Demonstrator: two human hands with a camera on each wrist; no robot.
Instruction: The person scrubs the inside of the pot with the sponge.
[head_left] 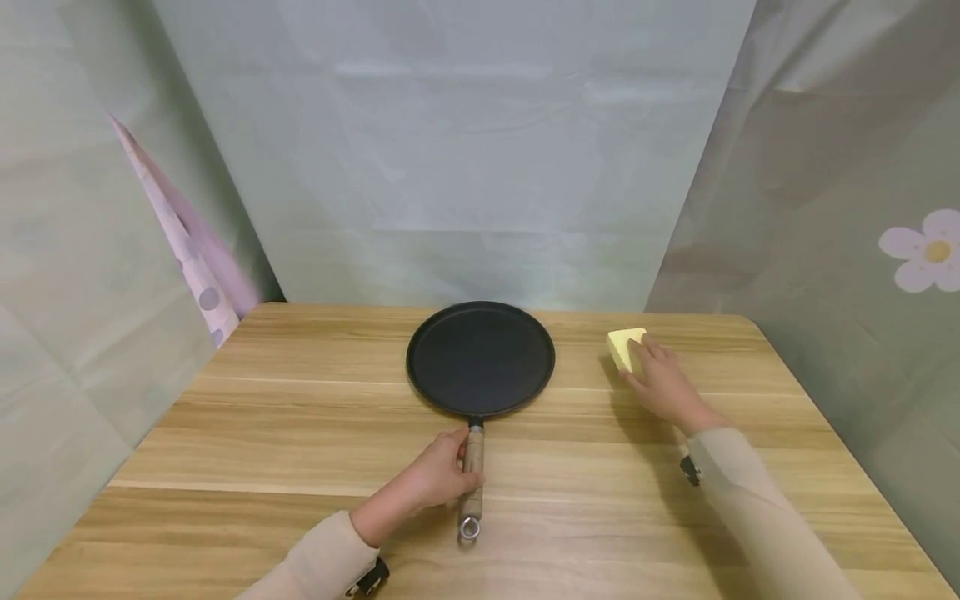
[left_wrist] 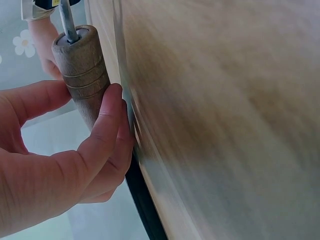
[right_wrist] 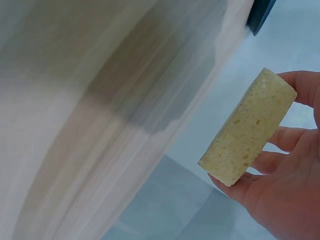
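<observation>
Now the left hand [head_left: 438, 477] grips the wooden handle [head_left: 473, 472] of the round black flat pan [head_left: 480, 357], handle pointing toward the person; the right hand [head_left: 663, 383], well right of it, holds the yellow rectangular sponge [head_left: 624, 346].

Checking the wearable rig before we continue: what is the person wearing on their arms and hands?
Both hands, left hand and right hand, are bare, without gloves. Each arm has a long beige sleeve down to the wrist, with a small dark wrist device strapped underneath.

Left hand [head_left: 438, 477] grips the pan's wooden handle [head_left: 472, 471]; right hand [head_left: 663, 385] holds a yellow sponge [head_left: 624, 344]
</observation>
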